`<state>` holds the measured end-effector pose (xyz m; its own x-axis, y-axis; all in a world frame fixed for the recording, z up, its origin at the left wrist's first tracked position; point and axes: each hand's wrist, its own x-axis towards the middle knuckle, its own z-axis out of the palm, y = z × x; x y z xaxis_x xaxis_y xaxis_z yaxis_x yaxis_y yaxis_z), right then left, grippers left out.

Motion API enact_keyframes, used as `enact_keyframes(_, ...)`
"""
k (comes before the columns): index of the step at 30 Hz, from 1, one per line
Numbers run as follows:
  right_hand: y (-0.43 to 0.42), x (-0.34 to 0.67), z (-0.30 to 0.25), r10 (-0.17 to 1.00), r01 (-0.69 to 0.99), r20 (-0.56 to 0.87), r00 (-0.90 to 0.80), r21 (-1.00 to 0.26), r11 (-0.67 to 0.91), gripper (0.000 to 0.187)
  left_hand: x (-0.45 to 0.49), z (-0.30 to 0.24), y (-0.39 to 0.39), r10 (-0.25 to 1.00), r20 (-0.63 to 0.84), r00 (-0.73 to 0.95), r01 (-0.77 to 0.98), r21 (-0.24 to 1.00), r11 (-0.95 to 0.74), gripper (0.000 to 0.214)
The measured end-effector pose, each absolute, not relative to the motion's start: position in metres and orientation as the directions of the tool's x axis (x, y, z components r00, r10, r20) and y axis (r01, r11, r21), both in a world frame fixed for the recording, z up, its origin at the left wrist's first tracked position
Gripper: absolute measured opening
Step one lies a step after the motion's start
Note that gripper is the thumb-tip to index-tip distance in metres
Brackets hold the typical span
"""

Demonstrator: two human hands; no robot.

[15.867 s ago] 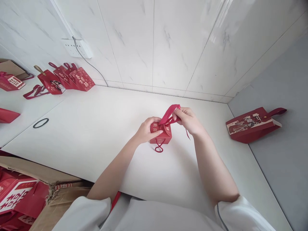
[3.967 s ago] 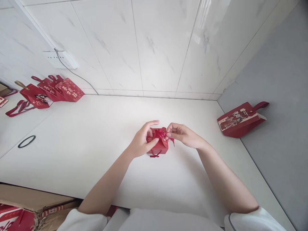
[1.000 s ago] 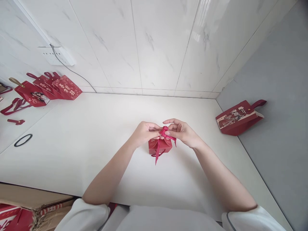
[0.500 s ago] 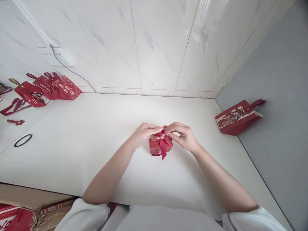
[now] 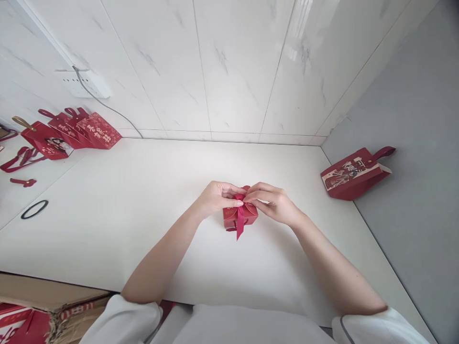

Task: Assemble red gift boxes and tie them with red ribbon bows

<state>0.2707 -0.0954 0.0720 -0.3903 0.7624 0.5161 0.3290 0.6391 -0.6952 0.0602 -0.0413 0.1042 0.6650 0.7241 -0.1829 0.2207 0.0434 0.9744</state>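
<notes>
A small red gift box (image 5: 247, 217) stands on the white table (image 5: 143, 205) in front of me. A red ribbon (image 5: 240, 222) is gathered at its top, and one loose tail hangs down the front of the box. My left hand (image 5: 215, 197) pinches the ribbon at the top of the box from the left. From the right, my right hand (image 5: 273, 201) pinches the same ribbon, fingertips meeting my left hand's. A thin red cord loop shows at the box's base.
Several red gift bags (image 5: 68, 131) lean against the marble wall at far left, below a wall socket (image 5: 88, 83). A black ring (image 5: 34, 209) and red ribbon pieces (image 5: 22, 181) lie nearby. Another red bag (image 5: 355, 173) lies at the right. A cardboard box (image 5: 43, 317) sits lower left.
Over the last second both hands stayed at the box top, working the ribbon. The hanging tail got shorter, then dropped a little lower again. The box stayed in place.
</notes>
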Motion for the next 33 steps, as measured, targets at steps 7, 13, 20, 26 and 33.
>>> enact_keyframes(7,-0.092,0.268,0.072,0.938,0.016,0.195,-0.286,-0.978,0.208,0.014,0.073,0.093,-0.063,0.811,0.339,0.476,0.315,0.796,-0.517,0.022)
enact_keyframes(13,-0.087,0.266,0.072,0.957,-0.066,0.037,-0.287,-0.998,0.019,0.022,0.078,0.077,-0.067,0.619,0.638,0.458,0.408,0.468,-0.784,0.016)
enact_keyframes(20,-0.085,0.265,0.073,0.953,-0.033,-0.045,-0.299,-0.998,-0.058,0.03,0.078,0.076,-0.068,0.685,0.547,0.481,0.463,0.505,-0.728,0.013)
enact_keyframes(26,-0.084,0.265,0.07,0.955,-0.103,-0.08,-0.287,-0.988,-0.114,0.029,0.072,0.088,-0.07,0.803,0.462,0.377,0.541,0.594,-0.596,0.01)
enact_keyframes(33,-0.083,0.263,0.071,0.95,-0.102,-0.078,-0.302,-0.988,-0.113,0.03,0.065,0.104,-0.074,0.873,0.22,0.436,0.44,0.794,-0.42,0.009)
